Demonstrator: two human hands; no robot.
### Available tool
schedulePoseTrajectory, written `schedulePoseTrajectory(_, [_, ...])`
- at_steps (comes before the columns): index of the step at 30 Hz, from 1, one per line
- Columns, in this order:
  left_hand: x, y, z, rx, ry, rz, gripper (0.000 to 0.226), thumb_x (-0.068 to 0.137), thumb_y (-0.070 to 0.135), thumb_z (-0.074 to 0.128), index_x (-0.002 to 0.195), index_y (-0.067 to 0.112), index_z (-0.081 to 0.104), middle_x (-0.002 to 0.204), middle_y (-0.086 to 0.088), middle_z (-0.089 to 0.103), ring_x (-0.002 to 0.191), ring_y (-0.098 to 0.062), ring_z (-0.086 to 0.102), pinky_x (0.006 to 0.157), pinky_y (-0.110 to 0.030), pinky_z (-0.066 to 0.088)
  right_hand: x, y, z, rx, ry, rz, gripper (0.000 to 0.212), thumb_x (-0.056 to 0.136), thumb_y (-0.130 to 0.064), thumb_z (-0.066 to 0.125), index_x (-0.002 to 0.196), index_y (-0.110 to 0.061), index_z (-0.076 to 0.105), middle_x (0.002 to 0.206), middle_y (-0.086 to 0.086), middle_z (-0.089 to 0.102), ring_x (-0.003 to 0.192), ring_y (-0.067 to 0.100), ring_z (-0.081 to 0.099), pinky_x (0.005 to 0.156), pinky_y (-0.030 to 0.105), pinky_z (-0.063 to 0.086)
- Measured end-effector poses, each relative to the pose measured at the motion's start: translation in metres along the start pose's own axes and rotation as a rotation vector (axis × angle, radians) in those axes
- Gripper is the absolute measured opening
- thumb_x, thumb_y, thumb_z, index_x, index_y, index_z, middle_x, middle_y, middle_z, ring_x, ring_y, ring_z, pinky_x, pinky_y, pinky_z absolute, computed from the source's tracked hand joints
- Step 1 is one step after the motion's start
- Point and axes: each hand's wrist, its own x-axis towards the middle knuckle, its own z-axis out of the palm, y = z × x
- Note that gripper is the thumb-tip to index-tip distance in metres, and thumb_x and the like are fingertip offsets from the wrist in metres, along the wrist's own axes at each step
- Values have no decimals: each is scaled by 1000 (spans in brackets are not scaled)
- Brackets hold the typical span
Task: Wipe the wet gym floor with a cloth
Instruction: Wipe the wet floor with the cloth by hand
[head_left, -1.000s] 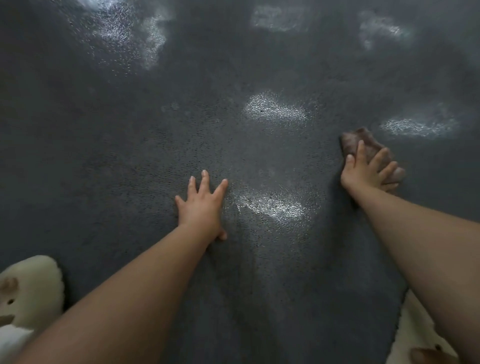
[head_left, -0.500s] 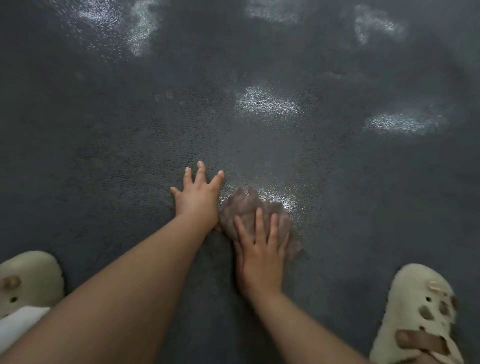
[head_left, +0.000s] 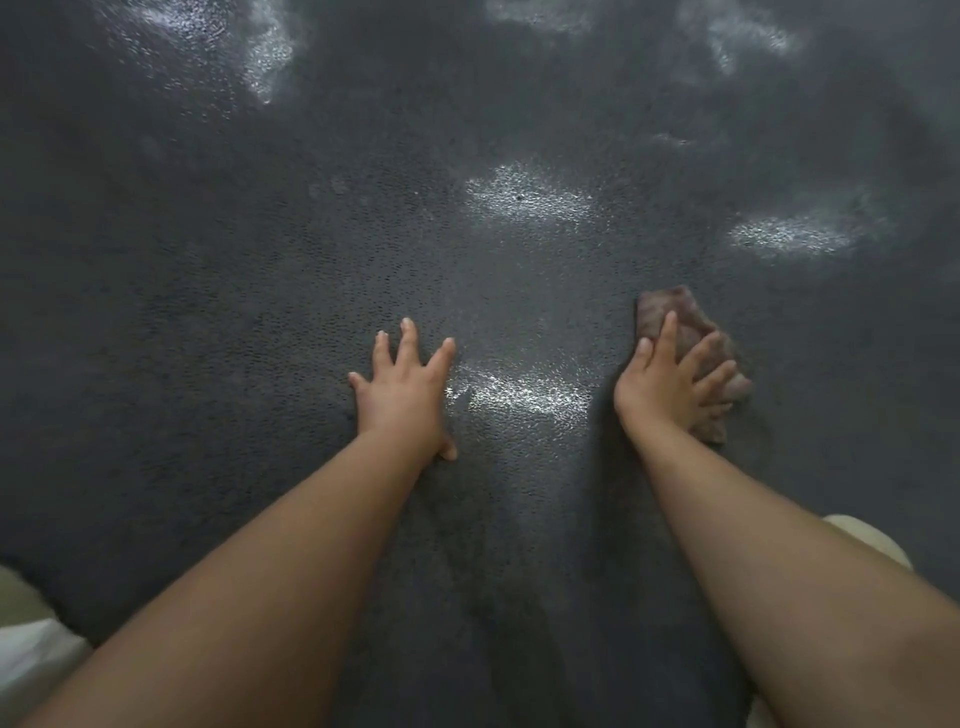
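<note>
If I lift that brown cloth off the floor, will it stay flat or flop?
The brown cloth looks bunched and creased under the right hand, so it would probably droop. The floor glistens nearby, so it may be damp, slightly heavier, and cling.

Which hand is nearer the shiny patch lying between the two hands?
Left. The left hand rests flat on the floor with the shiny patch right beside its index finger; the right hand presses the cloth just beyond the patch's other end.
</note>
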Motion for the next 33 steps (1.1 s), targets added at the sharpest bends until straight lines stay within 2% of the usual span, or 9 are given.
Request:
schedulePoseTrajectory(6, [-2, -14, 1, 11, 8, 102, 120, 68, 45, 80, 150, 34, -7, 157, -5, -20, 144, -33, -10, 112, -55, 21, -58, -58, 27, -95, -44, -413, 50, 99, -47, 24, 148, -43, 14, 160, 4, -3, 144, 39, -8, 111, 62, -2])
schedulePoseTrajectory(10, [-1, -44, -3, -108, 41, 204, 99, 81, 8, 66, 151, 32, 0, 157, -1, -17, 145, -23, -4, 112, -40, 29, -123, -53, 55, -121, 10, -714, 50, 89, -44, 32, 137, -36, 45, 147, 12, 41, 133, 48, 32, 101, 69, 23])
schedulePoseTrajectory(17, [-3, -80, -1, -177, 17, 289, 98, 78, 2, 65, 152, 29, 7, 157, -2, -19, 145, -23, 3, 115, -34, 24, -189, -14, 73, -235, -39, -1180, 46, 85, -47, 40, 131, -44, 43, 144, 5, 46, 133, 38, 27, 103, 56, 16])
schedulePoseTrajectory(21, [-8, -96, -7, -65, 58, 185, 97, 82, 8, 63, 151, 33, 0, 156, -2, -23, 145, -26, -3, 114, -38, 22, -135, -22, 63, -287, -76, -1398, 44, 86, -51, 37, 125, -45, 55, 143, 4, 47, 133, 34, 29, 103, 56, 33])
schedulePoseTrajectory(24, [-9, -112, -10, -39, 35, -21, 110, 78, 24, 76, 150, 36, -7, 154, -8, -28, 144, -33, -12, 116, -49, 13, -90, -45, 47, -300, -86, -1229, 49, 87, -52, 33, 131, -41, 51, 146, 6, 43, 136, 35, 29, 98, 65, 36])
schedulePoseTrajectory(26, [-10, -119, -12, -116, -19, -117, 118, 71, 32, 81, 149, 36, -8, 153, -10, -30, 143, -35, -17, 114, -57, 9, -62, -58, 37, -251, -19, -1023, 54, 88, -55, 25, 139, -41, 37, 154, 7, 28, 142, 38, 20, 110, 62, 20])
schedulePoseTrajectory(28, [-10, -120, -12, -157, -38, -144, 120, 69, 35, 82, 150, 37, -6, 153, -10, -30, 143, -34, -19, 112, -62, 9, -42, -66, 25, -207, -17, -769, 51, 94, -53, 23, 144, -43, 28, 159, 6, 9, 145, 37, 3, 116, 53, 0])
schedulePoseTrajectory(30, [-8, -117, -11, -154, -39, -148, 120, 69, 35, 82, 150, 36, -7, 153, -11, -29, 143, -35, -19, 111, -63, 11, -37, -75, 18, -158, -21, -578, 49, 99, -46, 28, 147, -41, 22, 160, 5, -1, 144, 37, -5, 116, 51, -4])
schedulePoseTrajectory(33, [-6, -117, -12, -145, -35, -151, 121, 67, 38, 83, 149, 37, -6, 154, -11, -27, 143, -36, -16, 111, -63, 14, -68, -96, 29, -123, -48, -458, 49, 100, -44, 25, 148, -41, 17, 160, 5, -3, 144, 38, -7, 115, 53, -6])
